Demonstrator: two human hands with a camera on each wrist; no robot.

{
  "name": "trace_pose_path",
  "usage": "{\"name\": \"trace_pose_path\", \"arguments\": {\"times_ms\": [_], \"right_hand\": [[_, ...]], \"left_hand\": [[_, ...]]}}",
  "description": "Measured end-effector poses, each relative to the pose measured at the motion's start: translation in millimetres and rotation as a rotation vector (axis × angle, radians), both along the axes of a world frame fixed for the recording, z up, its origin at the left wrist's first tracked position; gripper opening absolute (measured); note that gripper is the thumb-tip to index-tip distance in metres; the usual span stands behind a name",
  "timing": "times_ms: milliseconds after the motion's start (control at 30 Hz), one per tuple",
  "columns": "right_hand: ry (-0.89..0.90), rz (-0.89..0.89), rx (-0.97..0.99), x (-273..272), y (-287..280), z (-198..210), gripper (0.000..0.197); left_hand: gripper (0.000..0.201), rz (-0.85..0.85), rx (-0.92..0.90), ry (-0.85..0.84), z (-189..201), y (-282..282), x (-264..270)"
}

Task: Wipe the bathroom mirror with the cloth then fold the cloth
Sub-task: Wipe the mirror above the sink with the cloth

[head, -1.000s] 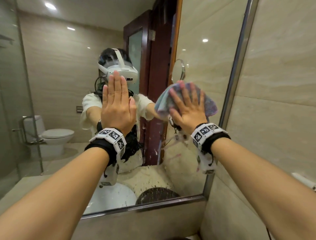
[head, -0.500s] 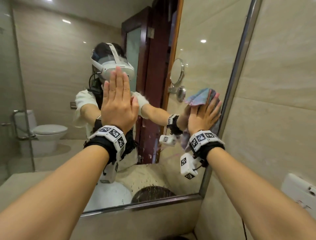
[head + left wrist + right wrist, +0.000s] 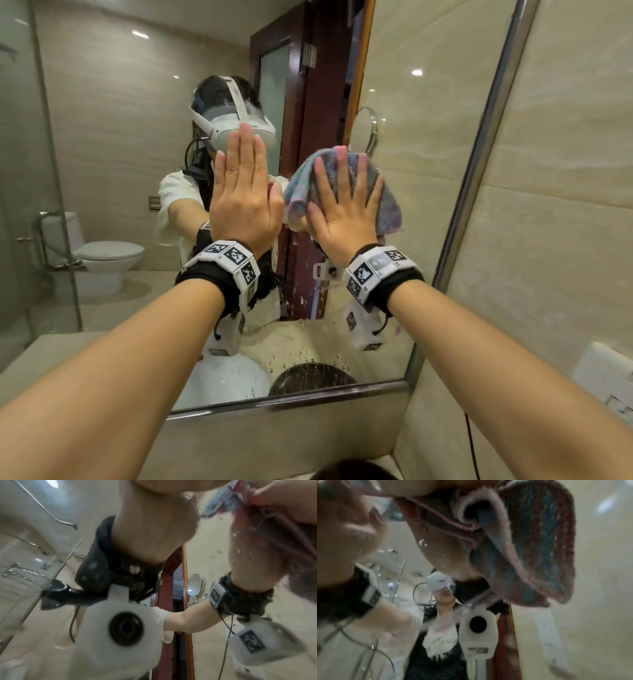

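Observation:
The bathroom mirror (image 3: 428,144) fills the wall ahead, with water drops low on the glass. A bunched blue and pink cloth (image 3: 388,202) is flat against it under my right hand (image 3: 346,202), whose spread straight fingers press it on the glass. My left hand (image 3: 245,192) lies flat on the mirror just left of the cloth, fingers straight and together, holding nothing. In the right wrist view the cloth (image 3: 530,550) hangs in folds close to the lens. The left wrist view catches an edge of the cloth (image 3: 217,507) at top right.
The mirror's metal frame (image 3: 479,164) runs down the right side and along the bottom, with a tiled wall (image 3: 561,212) beyond it. A white socket plate (image 3: 606,373) sits low on that wall. Reflections show a toilet, glass shower panel, wooden door and a round wall mirror.
My right hand has slid the cloth back left from the mirror's right edge to beside my left hand. The left hand has stayed flat on the glass.

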State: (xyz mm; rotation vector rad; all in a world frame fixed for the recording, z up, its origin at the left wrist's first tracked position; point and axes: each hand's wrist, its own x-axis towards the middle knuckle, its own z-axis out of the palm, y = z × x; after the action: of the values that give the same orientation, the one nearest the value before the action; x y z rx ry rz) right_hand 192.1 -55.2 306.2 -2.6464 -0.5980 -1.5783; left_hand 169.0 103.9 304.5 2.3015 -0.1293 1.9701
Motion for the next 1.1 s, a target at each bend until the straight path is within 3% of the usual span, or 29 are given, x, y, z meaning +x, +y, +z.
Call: {"name": "trace_pose_path", "arguments": {"times_ms": [133,233,433,567,633,767,833,1000,1100], "right_hand": [[-0.075,0.062,-0.280,2.3,-14.5,-18.3,0.060],[-0.065,0.069,-0.283,0.8,-14.9,-30.6,0.059],[0.050,0.069,-0.288,-6.0,-12.6,-77.6,0.059],[0.084,0.111,-0.390,-8.1,-38.3,-58.3,0.049],[0.096,0.067,-0.310,-4.7,-61.0,-40.1,0.052],[0.268,-0.117,0.222,8.4,-108.2,-29.1,0.061],[0.260,-0.135,0.266,8.5,-116.7,-37.3,0.070],[0.396,-0.132,-0.018,0.6,-110.2,-89.9,0.083],[0.381,-0.030,-0.183,-0.2,-100.2,-116.1,0.073]], "left_hand": [[0.058,-0.027,-0.013,0.028,1.8,-0.2,-4.6],[0.056,-0.055,-0.013,0.042,-2.9,0.7,-7.7],[0.057,-0.137,0.043,0.230,-49.2,-6.2,-27.4],[0.054,-0.079,0.064,0.262,-54.9,-10.3,-33.1],[0.053,-0.056,0.069,0.266,-54.9,-10.7,-34.2],[0.054,-0.024,0.044,0.281,-53.7,-14.3,-39.9],[0.055,-0.027,0.025,0.294,-53.4,-17.3,-40.9],[0.058,-0.015,-0.021,0.358,-53.1,-20.8,-42.0],[0.059,-0.015,-0.022,0.388,-52.7,-21.7,-44.6]]}}
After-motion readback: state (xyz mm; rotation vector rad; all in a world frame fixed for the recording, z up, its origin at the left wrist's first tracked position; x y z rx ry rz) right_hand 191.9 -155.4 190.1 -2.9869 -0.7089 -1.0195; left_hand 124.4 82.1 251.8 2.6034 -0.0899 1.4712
